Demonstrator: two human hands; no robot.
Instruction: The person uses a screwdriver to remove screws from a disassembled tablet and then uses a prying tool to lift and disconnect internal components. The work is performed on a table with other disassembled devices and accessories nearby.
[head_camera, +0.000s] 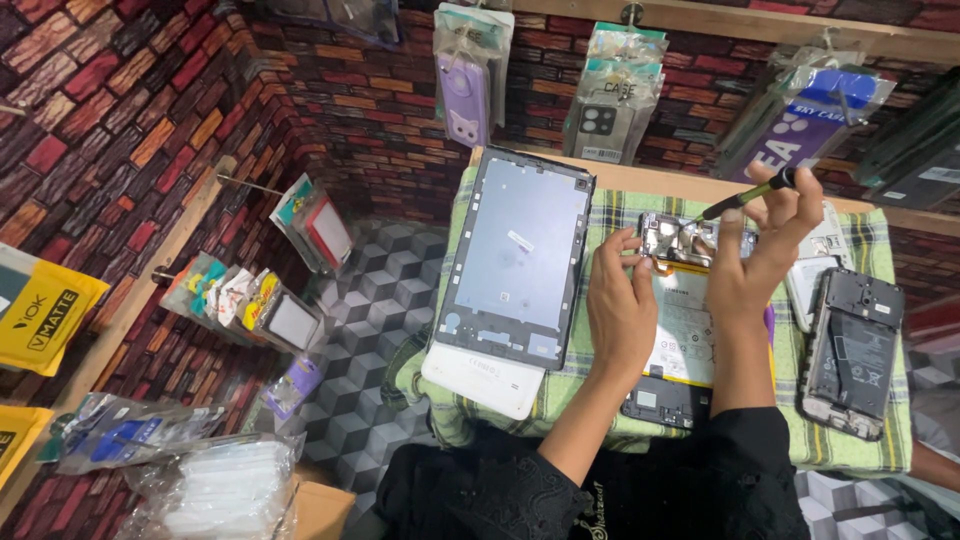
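An opened tablet (680, 330) with a white battery and bare circuit boards lies on a green checked cloth (560, 390). My left hand (620, 300) rests on it, fingertips steadying its upper edge. My right hand (770, 245) holds a small screwdriver (745, 198) with a green and black handle, its tip pointing down-left at the board (672, 238) at the tablet's top. A grey tablet frame (520, 265) leans to the left, lying over a white back cover (482, 380).
An opened phone (855, 350) and a white phone part (818, 262) lie at the right on the cloth. Packaged phone cases (610, 95) hang on the brick-patterned wall above and at left (250, 300). A pile of clear plastic bags (215, 490) sits bottom left.
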